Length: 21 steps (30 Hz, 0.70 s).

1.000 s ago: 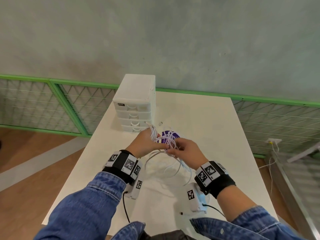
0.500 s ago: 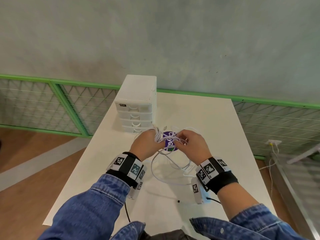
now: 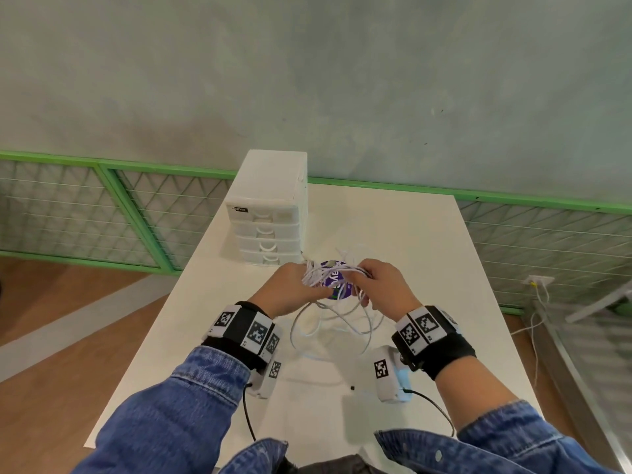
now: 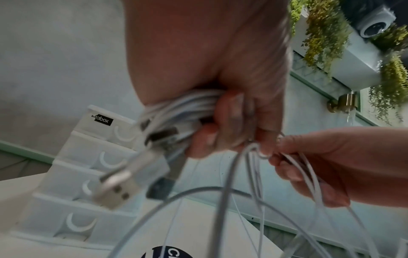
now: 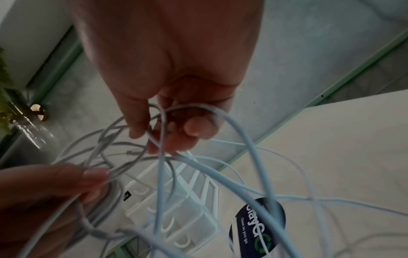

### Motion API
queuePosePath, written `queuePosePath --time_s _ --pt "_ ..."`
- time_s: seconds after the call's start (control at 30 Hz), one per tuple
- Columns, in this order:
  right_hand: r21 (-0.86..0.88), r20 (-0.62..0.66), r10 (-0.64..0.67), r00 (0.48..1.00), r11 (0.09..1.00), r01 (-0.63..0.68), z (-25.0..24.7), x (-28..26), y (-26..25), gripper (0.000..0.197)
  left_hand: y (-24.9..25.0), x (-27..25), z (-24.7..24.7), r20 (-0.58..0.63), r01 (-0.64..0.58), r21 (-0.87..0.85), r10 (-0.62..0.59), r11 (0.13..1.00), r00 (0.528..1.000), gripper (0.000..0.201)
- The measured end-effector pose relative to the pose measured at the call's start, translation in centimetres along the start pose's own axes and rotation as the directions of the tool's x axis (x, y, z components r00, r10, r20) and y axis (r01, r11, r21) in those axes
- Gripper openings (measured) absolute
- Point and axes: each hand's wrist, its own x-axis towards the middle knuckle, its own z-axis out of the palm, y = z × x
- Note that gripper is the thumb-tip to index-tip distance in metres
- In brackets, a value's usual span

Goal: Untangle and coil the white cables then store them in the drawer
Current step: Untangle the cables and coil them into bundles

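A tangle of white cables (image 3: 333, 304) hangs between my two hands above the white table (image 3: 410, 241). My left hand (image 3: 290, 289) grips a gathered bundle of cable (image 4: 187, 108) in its curled fingers, with USB plugs (image 4: 117, 188) sticking out below. My right hand (image 3: 383, 285) pinches loose strands (image 5: 159, 132) between thumb and fingers, close to the left hand. Loops of cable droop down to the tabletop. The small white drawer unit (image 3: 270, 213) stands just beyond my left hand, all its drawers shut.
A round purple sticker (image 3: 337, 280) lies on the table under the cables. A tiny dark speck (image 3: 352, 388) sits near the table's front. Green-framed wire mesh panels (image 3: 119, 213) run along the wall behind. A white wall socket with cords (image 3: 538, 280) is at the right.
Both hands have lifted slightly and moved a little away from me with the cables. The right hand has shifted its pinch along the strands; the hanging loops have swung and changed shape.
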Motion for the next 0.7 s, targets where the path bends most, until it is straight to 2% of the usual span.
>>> queuePosePath --time_s 0.07,0.13,0.2,0.27,0.4,0.5,0.57,0.63,0.7 --pt "0.068 0.008 -0.012 1.0 0.998 0.012 -0.1 -0.1 0.2 0.026 -0.1 0.1 -0.4 -0.121 0.003 0.003 -0.003 1.0 0.993 0.019" --pt "0.128 0.048 0.018 0.999 0.992 -0.024 -0.3 -0.3 0.8 0.018 -0.7 0.4 -0.7 -0.231 0.043 0.027 -0.035 0.999 0.972 0.025" --pt "0.11 0.105 0.049 0.993 0.992 -0.061 -0.3 -0.6 2.0 0.016 -1.2 0.5 -1.2 -0.33 0.074 0.018 -0.064 0.997 0.942 0.022" --pt "0.048 0.106 0.06 0.992 0.997 -0.066 -0.4 -0.8 3.1 0.012 -1.8 0.7 -1.8 -0.411 0.096 -0.025 -0.098 0.995 0.906 0.025" --pt "-0.137 -0.044 0.102 0.994 0.985 -0.107 -0.8 -0.7 4.1 0.032 -2.6 0.9 -1.7 -0.453 0.107 0.023 -0.085 0.994 0.887 0.032" --pt "-0.231 -0.142 0.166 0.976 0.953 -0.196 -1.6 -0.6 4.6 0.047 -2.6 0.8 -1.7 -0.486 0.114 0.018 -0.091 0.993 0.869 0.037" --pt "-0.226 -0.162 0.204 0.966 0.945 -0.237 -2.1 -0.5 5.5 0.041 -2.6 0.7 -1.9 -0.497 0.126 0.018 -0.1 0.992 0.862 0.039" --pt "-0.191 -0.134 0.217 0.967 0.952 -0.241 -2.0 -0.4 6.4 0.026 -2.5 0.7 -2.1 -0.501 0.128 -0.041 -0.131 0.991 0.855 0.04" --pt "-0.055 -0.072 0.206 0.976 0.976 -0.211 -1.5 -0.5 6.9 0.025 -2.4 0.7 -2.1 -0.481 0.136 -0.163 -0.199 0.977 0.854 0.038"
